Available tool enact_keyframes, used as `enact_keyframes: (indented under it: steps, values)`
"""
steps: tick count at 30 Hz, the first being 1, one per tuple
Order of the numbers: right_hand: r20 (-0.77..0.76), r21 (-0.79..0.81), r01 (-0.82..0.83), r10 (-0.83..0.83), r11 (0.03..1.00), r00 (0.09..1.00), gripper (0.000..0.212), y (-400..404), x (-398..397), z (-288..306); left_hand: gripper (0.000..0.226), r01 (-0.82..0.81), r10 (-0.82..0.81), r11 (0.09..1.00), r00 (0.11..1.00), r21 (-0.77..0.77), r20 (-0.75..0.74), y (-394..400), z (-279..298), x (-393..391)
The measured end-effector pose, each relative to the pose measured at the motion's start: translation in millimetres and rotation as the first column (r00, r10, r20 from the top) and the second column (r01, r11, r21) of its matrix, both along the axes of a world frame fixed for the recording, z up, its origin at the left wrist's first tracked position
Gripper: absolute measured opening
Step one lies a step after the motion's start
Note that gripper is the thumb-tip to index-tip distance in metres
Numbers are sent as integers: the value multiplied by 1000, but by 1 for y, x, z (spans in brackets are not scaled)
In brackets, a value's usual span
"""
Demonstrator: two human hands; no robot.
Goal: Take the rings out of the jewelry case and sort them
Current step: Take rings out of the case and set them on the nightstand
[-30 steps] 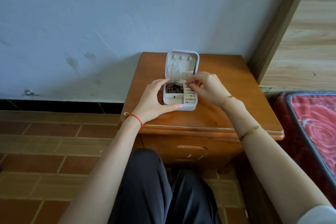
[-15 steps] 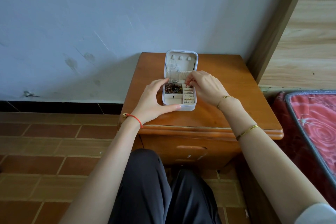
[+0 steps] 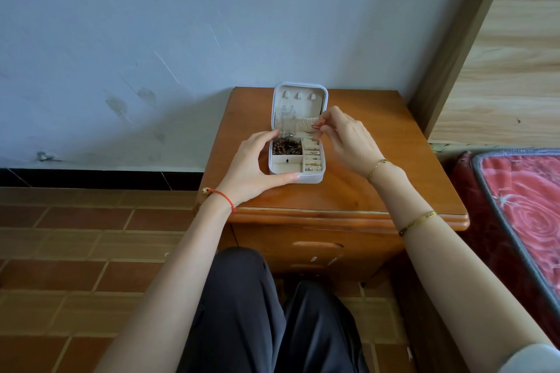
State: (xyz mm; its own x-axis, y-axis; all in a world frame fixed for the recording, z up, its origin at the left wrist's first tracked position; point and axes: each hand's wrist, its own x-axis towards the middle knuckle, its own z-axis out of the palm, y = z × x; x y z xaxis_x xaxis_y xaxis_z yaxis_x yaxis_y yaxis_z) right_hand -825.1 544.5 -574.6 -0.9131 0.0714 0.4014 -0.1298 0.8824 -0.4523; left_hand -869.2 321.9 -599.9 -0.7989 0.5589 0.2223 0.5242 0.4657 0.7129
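Observation:
A small white jewelry case [image 3: 312, 178] stands open on a wooden nightstand [image 3: 348, 191], its lid upright. My left hand [image 3: 254, 166] clasps the case's left side and front corner. Dark beads [image 3: 286, 146] fill the back-left compartment. Several rings [image 3: 312, 157] sit in the slotted rows on the right. My right hand [image 3: 345, 142] hovers above the case's back right, thumb and forefinger pinching a thin red ring [image 3: 317, 126] just in front of the lid. A chain hangs inside the lid.
The nightstand stands against a pale blue wall, with bare wood to the right of the case. A bed with a red patterned cover [image 3: 527, 209] is at the right. My dark-trousered legs [image 3: 272, 312] are below the drawer front. Brown floor tiles lie at the left.
My right hand has risen from the ring rows, lifting a thin red ring up in front of the lid. My left hand keeps its hold on the case.

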Motion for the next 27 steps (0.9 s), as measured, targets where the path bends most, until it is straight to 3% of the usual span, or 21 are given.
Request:
enact_keyframes:
  steps: [5,16,27]
  values:
    - [-34,-19,19,-20,1000,999,7,18,11,5,88,6,-6,1000,1000,21,-12,0,-3,0]
    - [121,205,102,-128,973,984,7,56,58,-14,83,15,-15,999,1000,45,-15,0,-5,-1]
    - [99,264,101,-131,959,986,9,50,66,-19,82,7,-6,999,1000,43,-24,1,-5,0]
